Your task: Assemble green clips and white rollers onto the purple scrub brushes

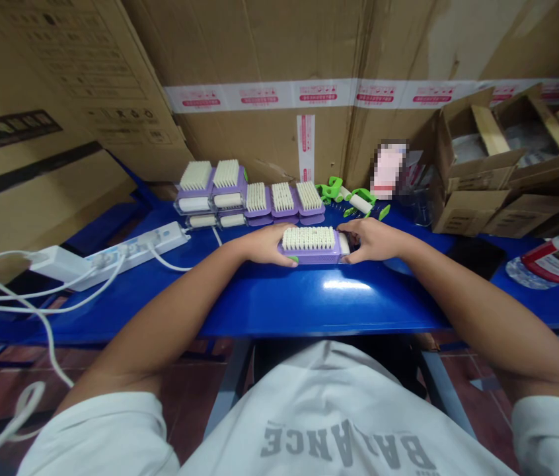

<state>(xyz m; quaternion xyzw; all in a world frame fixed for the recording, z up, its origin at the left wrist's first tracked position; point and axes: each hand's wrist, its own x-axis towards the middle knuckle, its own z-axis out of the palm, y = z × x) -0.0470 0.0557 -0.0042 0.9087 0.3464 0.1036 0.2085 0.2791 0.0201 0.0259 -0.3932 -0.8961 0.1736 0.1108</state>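
Between my two hands is a purple brush [310, 239] with cream bristles facing up and a white roller at its right end. My left hand [272, 244] grips its left end, the thumb along the near side by a green part. At the other end, my right hand [371, 240] has thumb and fingers closed on the roller end. Similar purple brushes [258, 201] stand in a row just behind, bristles up, with some stacked at the left [203, 192]. Loose green plastic parts [332, 190], a white roller [359, 203] and small springs lie behind my right hand.
A white power strip [125, 250] with cables lies on the blue table [279, 304] at left. Opened cardboard boxes [478, 198] stand at right, near a plastic bottle [557, 254] and a black cloth-like item [475, 256]. Large cardboard sheets [260, 46] rise behind.
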